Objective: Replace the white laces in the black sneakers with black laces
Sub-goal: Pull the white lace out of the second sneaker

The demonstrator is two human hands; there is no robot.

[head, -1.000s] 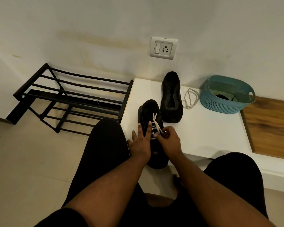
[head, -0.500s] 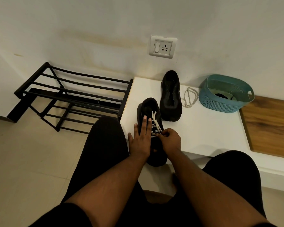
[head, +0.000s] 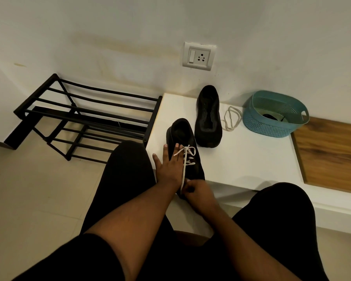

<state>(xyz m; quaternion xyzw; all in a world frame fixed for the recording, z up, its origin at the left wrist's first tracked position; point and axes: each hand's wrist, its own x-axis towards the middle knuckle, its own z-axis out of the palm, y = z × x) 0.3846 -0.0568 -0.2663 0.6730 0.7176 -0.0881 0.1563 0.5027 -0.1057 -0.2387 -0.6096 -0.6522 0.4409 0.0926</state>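
The near sneaker (head: 185, 157) lies on the white bench (head: 251, 159); the left hand (head: 169, 165) presses flat on it with straight fingers, while the right hand (head: 197, 191) pinches the white lace (head: 184, 171) and draws it taut toward the toe; the far sneaker (head: 208, 116) is already unlaced, a loose lace (head: 231, 118) beside it – a hard tug may snag the lace at an eyelet or drag the shoe off the edge
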